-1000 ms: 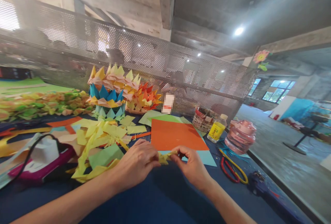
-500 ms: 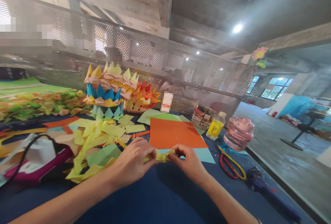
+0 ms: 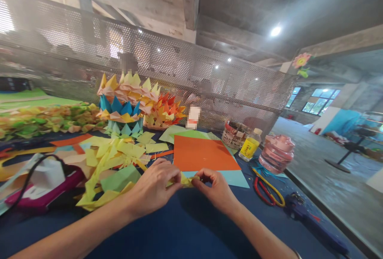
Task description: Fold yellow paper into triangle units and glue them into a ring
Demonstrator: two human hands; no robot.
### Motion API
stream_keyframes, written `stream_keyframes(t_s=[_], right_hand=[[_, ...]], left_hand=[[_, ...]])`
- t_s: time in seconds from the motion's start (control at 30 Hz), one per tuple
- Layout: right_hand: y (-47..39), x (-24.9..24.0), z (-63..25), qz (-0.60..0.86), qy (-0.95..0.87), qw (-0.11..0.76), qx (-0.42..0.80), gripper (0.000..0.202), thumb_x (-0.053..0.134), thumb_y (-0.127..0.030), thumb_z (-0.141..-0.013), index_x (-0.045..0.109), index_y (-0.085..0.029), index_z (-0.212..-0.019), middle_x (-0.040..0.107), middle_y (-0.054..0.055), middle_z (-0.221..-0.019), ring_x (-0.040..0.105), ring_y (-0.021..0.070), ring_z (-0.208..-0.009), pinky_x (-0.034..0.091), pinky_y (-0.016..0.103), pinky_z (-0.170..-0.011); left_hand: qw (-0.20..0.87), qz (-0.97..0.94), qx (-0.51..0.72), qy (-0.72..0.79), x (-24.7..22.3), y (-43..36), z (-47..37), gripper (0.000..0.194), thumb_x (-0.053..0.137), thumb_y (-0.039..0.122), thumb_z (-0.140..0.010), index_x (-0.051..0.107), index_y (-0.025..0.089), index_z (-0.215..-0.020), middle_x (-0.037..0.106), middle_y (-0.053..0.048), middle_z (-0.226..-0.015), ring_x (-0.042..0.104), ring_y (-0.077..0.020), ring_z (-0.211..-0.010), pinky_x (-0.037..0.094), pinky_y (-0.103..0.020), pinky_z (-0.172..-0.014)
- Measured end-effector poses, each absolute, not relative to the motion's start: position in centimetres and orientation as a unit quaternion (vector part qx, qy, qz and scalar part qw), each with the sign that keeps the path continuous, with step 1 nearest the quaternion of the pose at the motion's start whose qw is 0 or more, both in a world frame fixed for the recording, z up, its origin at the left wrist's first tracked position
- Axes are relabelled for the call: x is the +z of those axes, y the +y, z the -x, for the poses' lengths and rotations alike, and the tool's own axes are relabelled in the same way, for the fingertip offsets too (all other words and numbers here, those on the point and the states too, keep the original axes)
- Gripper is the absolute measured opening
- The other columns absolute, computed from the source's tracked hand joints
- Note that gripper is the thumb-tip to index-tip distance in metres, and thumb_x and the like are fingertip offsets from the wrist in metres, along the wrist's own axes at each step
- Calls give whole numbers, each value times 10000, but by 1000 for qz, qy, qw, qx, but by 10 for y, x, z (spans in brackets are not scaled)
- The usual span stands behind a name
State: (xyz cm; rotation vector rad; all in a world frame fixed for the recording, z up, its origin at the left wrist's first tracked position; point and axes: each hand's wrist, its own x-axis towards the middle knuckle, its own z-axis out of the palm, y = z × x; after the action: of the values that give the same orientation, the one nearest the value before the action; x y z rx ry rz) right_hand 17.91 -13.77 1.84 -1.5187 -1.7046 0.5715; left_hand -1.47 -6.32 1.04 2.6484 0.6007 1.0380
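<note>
A small strip of folded yellow paper (image 3: 187, 181) is stretched between my two hands above the dark blue table. My left hand (image 3: 160, 183) is closed on its left end, thumb and fingers pinching it. The right end is pinched by my right hand (image 3: 213, 187), its fingertips partly covering the paper. Just behind the hands lies an orange sheet (image 3: 206, 153) on top of a light blue sheet (image 3: 237, 179). Yellow paper strips and pieces (image 3: 103, 159) are heaped to the left of my left hand.
Folded-paper crowns (image 3: 124, 109) stand at the back left. A magenta tool (image 3: 44, 195) with a black cord lies left. On the right are a woven basket (image 3: 235, 136), a yellow-labelled bottle (image 3: 249, 145), a pink bottle (image 3: 275, 155), scissors (image 3: 269, 191) and a dark glue gun (image 3: 311, 221).
My right hand has shifted slightly left along the yellow paper, so less of the paper shows between the hands. My left hand has hardly moved.
</note>
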Motion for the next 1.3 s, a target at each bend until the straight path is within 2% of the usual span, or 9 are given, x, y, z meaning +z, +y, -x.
stream_keyframes(t_s=[0.23,0.87,1.13,1.3], right_hand=[[-137,19,-179,586,-690,375,199,151,574,-282,-818,661,-172,-763,624,-4,-709,532,114,-648,393,222,-614],[-139,21,-177,591,-723,329,140,109,599,-241,-815,660,-182,-747,615,-15,-670,532,109,-624,402,222,-610],[-139,20,-177,599,-712,336,146,33,675,-221,-747,678,-190,-737,619,-19,-662,530,112,-619,405,223,-603],[-140,22,-177,605,-707,337,144,119,671,-207,-746,686,-195,-863,635,-12,-717,552,121,-667,423,230,-643]], left_hand=[[118,-907,345,212,12,-65,15,109,613,135,-789,564,170,-698,598,20,-676,547,-155,-684,356,-320,-745],[57,-914,362,176,13,-67,15,203,506,140,-834,540,172,-636,573,15,-605,502,-143,-645,343,-311,-726],[47,-921,350,166,15,-71,15,208,456,116,-844,483,170,-645,533,17,-609,455,-130,-618,335,-312,-734],[48,-921,354,153,16,-72,15,217,443,98,-848,464,170,-645,504,22,-603,435,-125,-618,335,-313,-757]])
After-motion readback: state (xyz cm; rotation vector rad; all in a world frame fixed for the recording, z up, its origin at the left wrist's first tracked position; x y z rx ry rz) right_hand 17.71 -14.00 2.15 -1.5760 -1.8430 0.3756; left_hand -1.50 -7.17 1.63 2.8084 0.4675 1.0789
